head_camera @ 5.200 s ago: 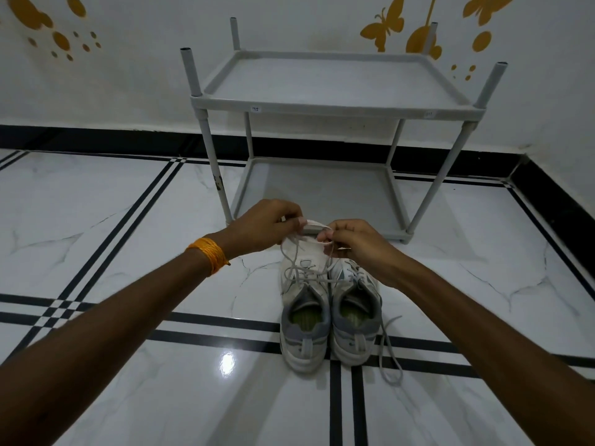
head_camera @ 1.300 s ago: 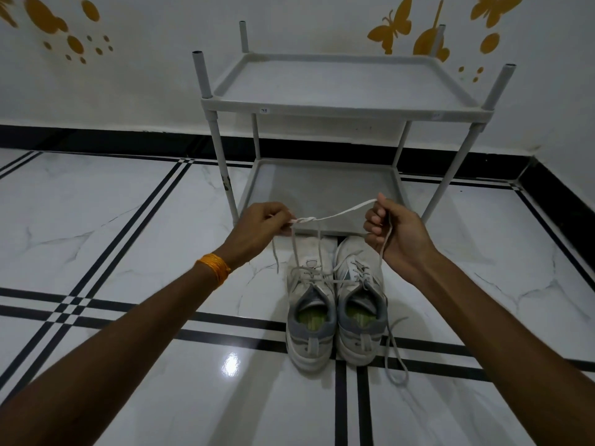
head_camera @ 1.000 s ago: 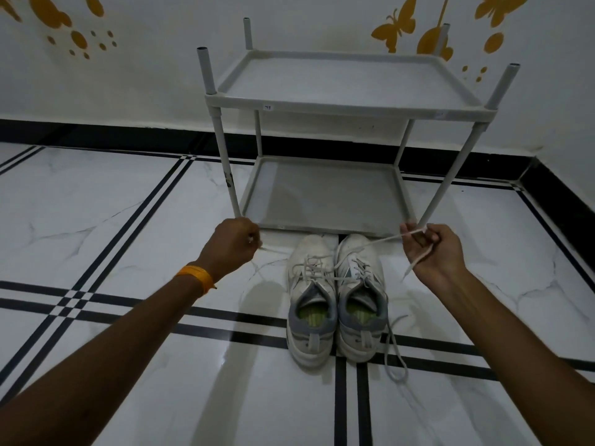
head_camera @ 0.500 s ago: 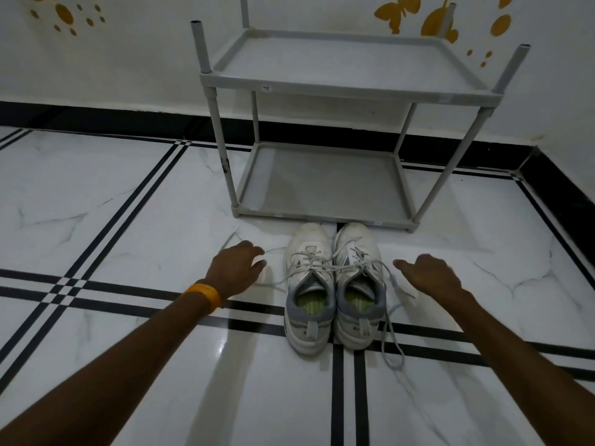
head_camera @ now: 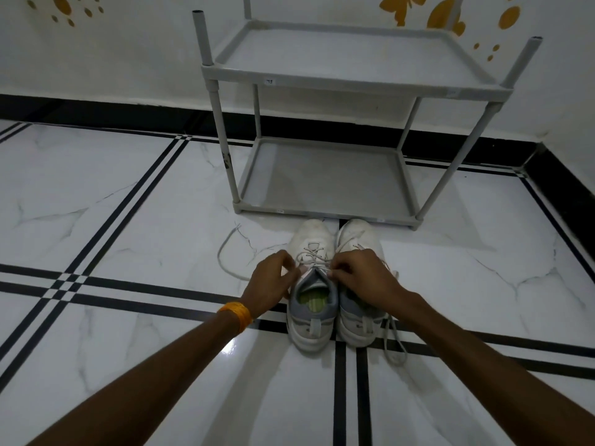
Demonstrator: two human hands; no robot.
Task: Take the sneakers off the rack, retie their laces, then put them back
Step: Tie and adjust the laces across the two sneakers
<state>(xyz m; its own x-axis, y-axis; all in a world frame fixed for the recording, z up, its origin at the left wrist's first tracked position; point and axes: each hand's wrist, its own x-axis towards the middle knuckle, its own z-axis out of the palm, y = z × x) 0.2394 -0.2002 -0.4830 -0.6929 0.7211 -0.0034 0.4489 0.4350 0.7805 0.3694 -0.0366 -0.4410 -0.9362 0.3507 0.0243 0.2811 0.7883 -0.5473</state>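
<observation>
Two white and grey sneakers stand side by side on the floor, toes toward the rack. The left sneaker (head_camera: 311, 300) has its lace end trailing in a loose curve (head_camera: 225, 252) to the left. The right sneaker (head_camera: 357, 239) is partly covered by my right hand, and its lace (head_camera: 394, 346) hangs loose on the right. My left hand (head_camera: 273, 281) pinches at the left sneaker's top eyelets from the left. My right hand (head_camera: 360, 275) pinches the lace at the same spot from the right. The grey two-shelf rack (head_camera: 322, 214) stands bare just beyond the toes.
The floor is white marble tile with black inlay lines (head_camera: 338, 381). A white wall with a black skirting (head_camera: 128, 114) and orange butterfly stickers (head_camera: 396, 8) runs behind the rack. The right wall's skirting (head_camera: 560, 188) closes in at the corner.
Earlier both hands pulled the left sneaker's lace ends wide apart, then let them drop to the floor. Now both hands have come back together at the left sneaker's tongue.
</observation>
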